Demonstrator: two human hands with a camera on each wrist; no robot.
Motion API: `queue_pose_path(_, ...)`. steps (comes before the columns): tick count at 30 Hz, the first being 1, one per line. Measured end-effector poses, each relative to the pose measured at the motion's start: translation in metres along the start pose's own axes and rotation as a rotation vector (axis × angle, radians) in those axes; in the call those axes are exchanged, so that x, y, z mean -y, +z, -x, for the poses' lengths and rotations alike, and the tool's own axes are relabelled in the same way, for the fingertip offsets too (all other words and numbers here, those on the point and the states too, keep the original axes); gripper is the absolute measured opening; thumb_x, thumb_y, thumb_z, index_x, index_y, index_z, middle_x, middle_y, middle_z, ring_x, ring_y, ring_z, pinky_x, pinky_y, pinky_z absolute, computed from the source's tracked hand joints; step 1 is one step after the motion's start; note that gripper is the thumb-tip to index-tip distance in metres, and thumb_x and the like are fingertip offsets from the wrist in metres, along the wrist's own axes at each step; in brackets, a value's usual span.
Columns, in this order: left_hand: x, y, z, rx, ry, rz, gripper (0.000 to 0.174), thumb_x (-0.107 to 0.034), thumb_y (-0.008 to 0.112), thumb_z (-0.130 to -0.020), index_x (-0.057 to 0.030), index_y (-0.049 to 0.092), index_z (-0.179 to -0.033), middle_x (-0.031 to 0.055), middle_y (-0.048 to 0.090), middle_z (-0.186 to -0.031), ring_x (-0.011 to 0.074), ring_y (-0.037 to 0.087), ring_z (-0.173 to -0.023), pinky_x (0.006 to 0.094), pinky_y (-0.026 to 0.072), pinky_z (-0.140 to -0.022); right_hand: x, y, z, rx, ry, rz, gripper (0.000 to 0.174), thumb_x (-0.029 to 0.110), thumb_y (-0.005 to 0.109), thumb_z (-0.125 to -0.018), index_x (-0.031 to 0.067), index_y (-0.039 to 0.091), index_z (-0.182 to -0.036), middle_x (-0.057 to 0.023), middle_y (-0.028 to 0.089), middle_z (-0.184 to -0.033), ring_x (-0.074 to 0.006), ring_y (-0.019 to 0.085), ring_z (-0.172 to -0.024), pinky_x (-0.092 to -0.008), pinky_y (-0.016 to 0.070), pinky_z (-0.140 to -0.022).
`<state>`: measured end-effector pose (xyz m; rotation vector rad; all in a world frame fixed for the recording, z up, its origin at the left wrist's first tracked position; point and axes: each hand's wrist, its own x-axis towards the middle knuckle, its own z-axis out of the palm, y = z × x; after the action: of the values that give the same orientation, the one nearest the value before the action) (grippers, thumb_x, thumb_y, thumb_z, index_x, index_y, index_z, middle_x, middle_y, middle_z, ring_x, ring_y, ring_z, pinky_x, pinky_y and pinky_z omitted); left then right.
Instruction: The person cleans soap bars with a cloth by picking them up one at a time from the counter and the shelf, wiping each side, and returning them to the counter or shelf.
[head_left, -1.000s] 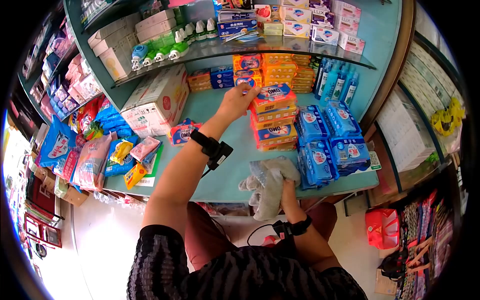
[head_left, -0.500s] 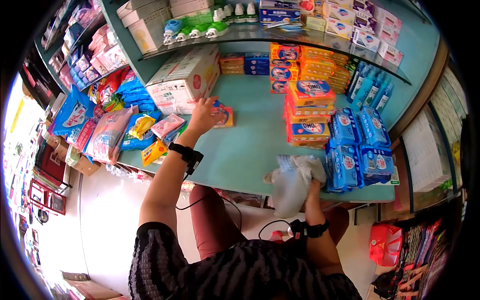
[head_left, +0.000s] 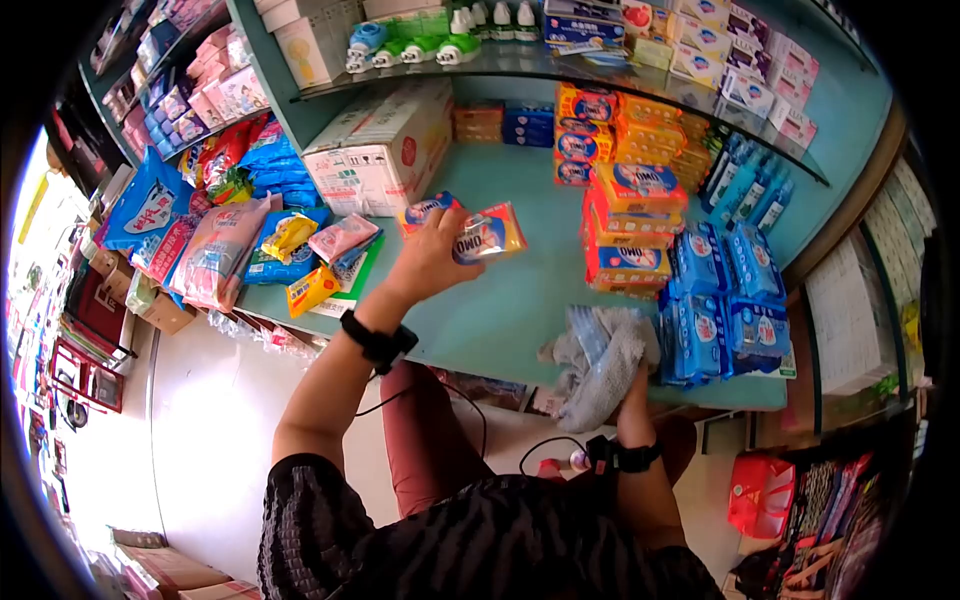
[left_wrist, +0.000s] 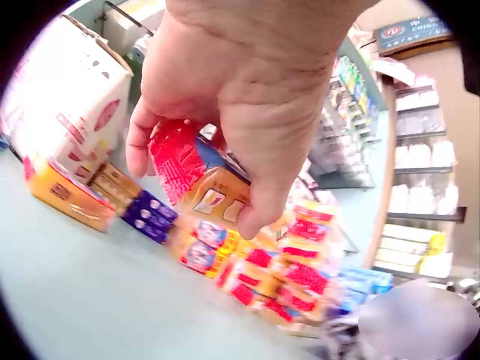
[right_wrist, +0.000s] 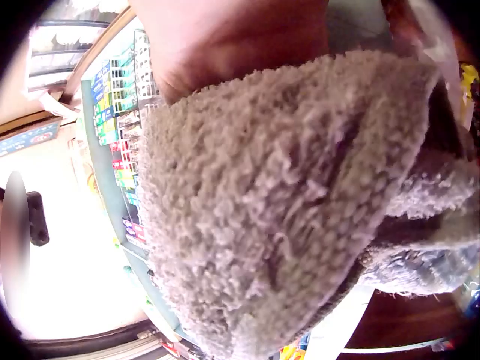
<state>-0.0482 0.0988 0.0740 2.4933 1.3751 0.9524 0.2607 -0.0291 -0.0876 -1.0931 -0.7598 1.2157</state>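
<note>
In the head view the left hand (head_left: 432, 262) grips an orange OMO soap pack (head_left: 492, 232) above the shelf, beside a second OMO pack (head_left: 426, 212) by the carton. The left wrist view shows the held pack (left_wrist: 217, 193) between thumb and fingers of the left hand (left_wrist: 232, 97). Near the shelf's front edge the right hand (head_left: 634, 385) holds a grey fluffy cloth (head_left: 600, 365); its fingers are hidden by the cloth. The cloth (right_wrist: 277, 195) fills most of the right wrist view, below the right hand (right_wrist: 232, 45).
Stacked OMO packs (head_left: 628, 265) stand beside blue wrapped packs (head_left: 697, 335) at the right. A white carton (head_left: 375, 150) is at the back left, with detergent bags (head_left: 228, 245) further left. A glass shelf (head_left: 600, 75) crosses above. Spray bottles (head_left: 755, 190) stand at the back right.
The left hand moved from the right-hand OMO stack to the packs by the carton. One pack is now in its grip, lifted and tilted. The cloth has shifted a little in the right hand.
</note>
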Motion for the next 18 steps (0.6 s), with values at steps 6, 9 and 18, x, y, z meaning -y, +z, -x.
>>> queue_pose_path(6,-0.088,0.011,0.058,0.042,0.175,-0.01,0.069,-0.018,0.075,-0.057,-0.0056,0.046,-0.117,0.0137,0.051,-0.107,0.0324,0.051,-0.099,0.0411,0.0429,-0.081,0.038,0.037,0.038,0.22,-0.223,0.195,0.031,0.019,0.054,-0.086,0.0016,0.054,-0.113,-0.0131,0.056,-0.11,-0.0251,0.051,-0.102,-0.0371,0.0391,-0.089)
queue_pose_path(9,-0.118,0.026,0.076,0.007,0.274,-0.147,0.06,-0.012,0.066,-0.063,-0.0032,0.047,-0.119,0.0121,0.051,-0.108,0.0288,0.05,-0.097,0.038,0.0415,-0.081,0.056,0.065,0.045,0.256,-0.478,0.464,0.032,0.02,0.055,-0.086,0.0034,0.054,-0.113,-0.0142,0.055,-0.112,-0.0278,0.049,-0.108,-0.0389,0.0351,-0.094)
queue_pose_path(18,-0.136,0.034,0.088,-0.032,0.328,0.059,0.064,-0.007,0.067,-0.055,-0.0017,0.049,-0.117,0.0144,0.052,-0.106,0.0307,0.051,-0.095,0.0384,0.0423,-0.083,0.059,0.059,0.04,0.221,-0.46,0.428,0.028,0.01,0.059,-0.083,0.0028,0.054,-0.11,-0.0101,0.055,-0.11,-0.0206,0.055,-0.095,-0.0335,0.0436,-0.085)
